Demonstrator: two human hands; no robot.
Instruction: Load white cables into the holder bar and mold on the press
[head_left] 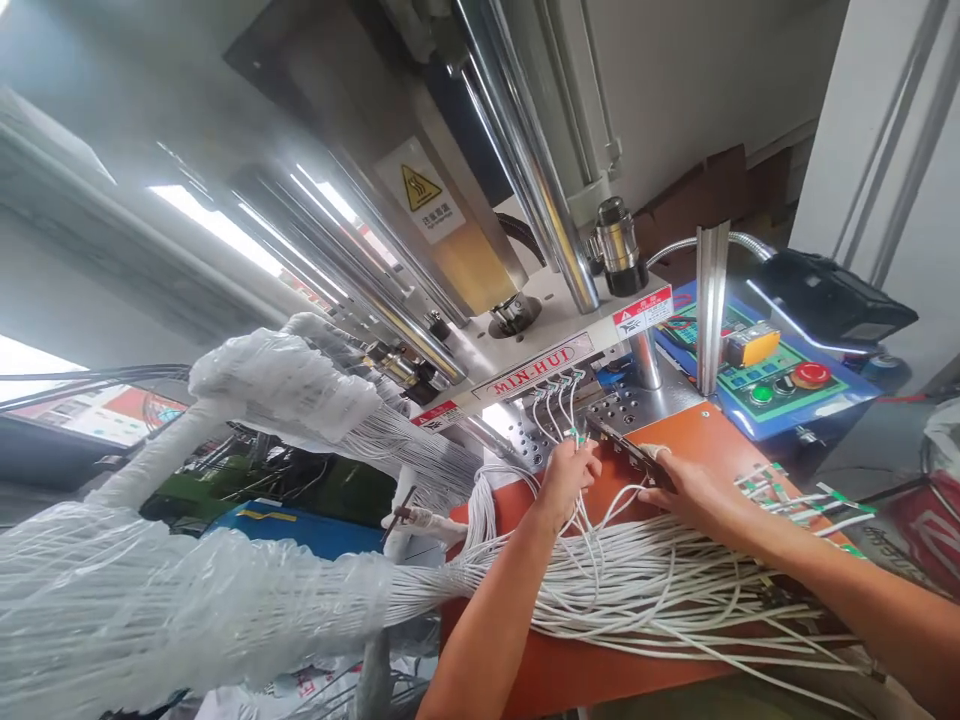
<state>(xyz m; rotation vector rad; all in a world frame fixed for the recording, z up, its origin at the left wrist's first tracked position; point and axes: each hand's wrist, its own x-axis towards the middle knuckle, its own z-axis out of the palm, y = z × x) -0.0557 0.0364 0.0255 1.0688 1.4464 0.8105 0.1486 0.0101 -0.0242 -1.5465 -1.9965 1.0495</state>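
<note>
White cables (645, 575) are lying in a loose bundle over the orange table (600, 670), nearest to the person. They are probably feeling light and soft, while their green ends (846, 500) are looking more fragile, so one should be taking hold just behind the end. A little farther, the left hand (570, 470) is pinching some cables near such an end, and the right hand (679, 480) is grasping a dark metal bar (619, 440). Beyond, the press (536, 375) is standing, with a blue control box (784, 385) sitting beside it.
</note>
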